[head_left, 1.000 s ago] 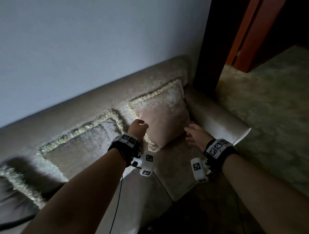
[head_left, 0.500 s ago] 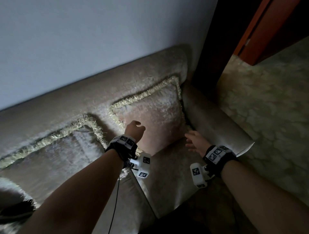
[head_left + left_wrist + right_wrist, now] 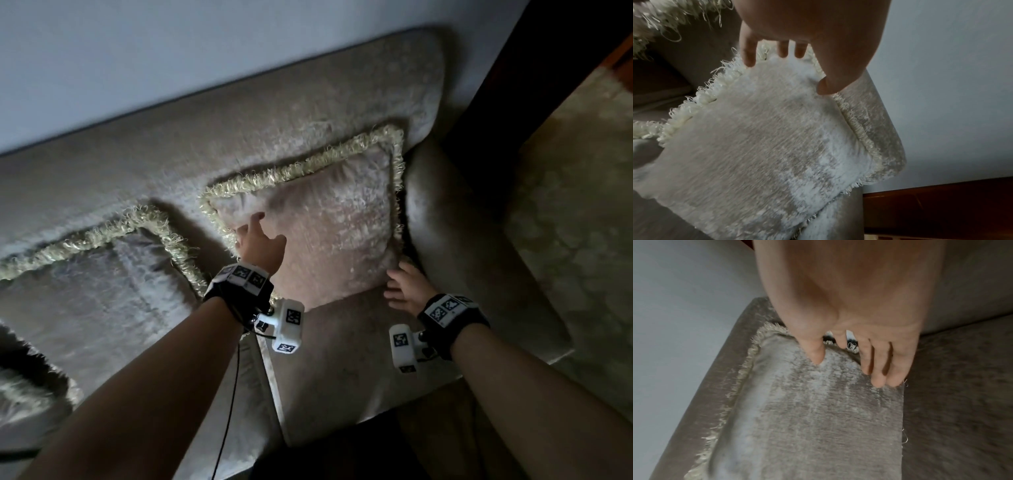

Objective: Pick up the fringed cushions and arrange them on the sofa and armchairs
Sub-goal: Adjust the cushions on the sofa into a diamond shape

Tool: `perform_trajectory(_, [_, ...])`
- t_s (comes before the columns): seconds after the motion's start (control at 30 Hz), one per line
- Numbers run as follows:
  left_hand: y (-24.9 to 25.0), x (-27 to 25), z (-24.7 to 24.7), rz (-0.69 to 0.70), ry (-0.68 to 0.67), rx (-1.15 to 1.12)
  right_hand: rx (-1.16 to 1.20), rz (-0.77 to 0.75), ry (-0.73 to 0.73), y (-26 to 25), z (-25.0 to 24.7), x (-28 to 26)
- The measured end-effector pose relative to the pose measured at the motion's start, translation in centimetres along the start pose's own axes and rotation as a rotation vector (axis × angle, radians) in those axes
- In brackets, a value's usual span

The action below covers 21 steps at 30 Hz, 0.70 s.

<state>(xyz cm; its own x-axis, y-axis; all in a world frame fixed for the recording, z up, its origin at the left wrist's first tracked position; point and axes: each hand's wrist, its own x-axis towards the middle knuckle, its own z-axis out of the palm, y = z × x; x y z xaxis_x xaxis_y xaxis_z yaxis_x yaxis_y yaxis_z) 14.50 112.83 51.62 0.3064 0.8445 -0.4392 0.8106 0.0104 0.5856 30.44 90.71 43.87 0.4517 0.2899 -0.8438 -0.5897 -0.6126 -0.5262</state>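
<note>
A beige fringed cushion [image 3: 329, 233] leans upright against the sofa back [image 3: 239, 113], in the corner by the right armrest [image 3: 455, 240]. My left hand [image 3: 257, 236] lies on its upper left part with straight fingers. In the left wrist view the left hand [image 3: 785, 71] has its fingertips [image 3: 750, 61] at the fringed corner and its thumb on the cushion [image 3: 766, 146] face. My right hand [image 3: 400, 284] touches the lower right corner. In the right wrist view its thumb dents the cushion [image 3: 807, 418] and the right hand [image 3: 846, 368] is spread. A second fringed cushion [image 3: 96, 291] leans to the left.
The fringe of a third cushion [image 3: 20, 387] shows at the far left edge. A grey wall [image 3: 171, 51] rises behind the sofa. A dark wooden door frame [image 3: 513, 85] and patterned carpet [image 3: 575, 222] lie to the right. The bare seat [image 3: 342, 359] is below my hands.
My left hand has slid up the right cushion toward its upper left corner. My right hand has reached forward to the cushion's lower right corner. The view has moved closer.
</note>
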Motion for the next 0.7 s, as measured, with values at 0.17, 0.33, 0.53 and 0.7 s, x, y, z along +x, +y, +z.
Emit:
perform_trajectory(0.17, [0.5,2.2,3.6,-0.031,0.165,0.044,0.019,0.078,-0.061,-0.5,-0.8,5.7])
perform_trajectory(0.33, [0.1,4.7,6.2,0.038,0.297,0.154,0.069,0.177,-0.073,0.5,-0.6,11.4])
perform_trajectory(0.53, [-1.1,8.1,7.9,0.224,0.372,0.333,0.049,0.23,-0.055,1.0,-0.4,17.4])
perform_trajectory(0.7, [-1.9,9.6,8.2,0.254,0.363,0.386,-0.088,0.231,-0.101,1.5,0.2,20.0])
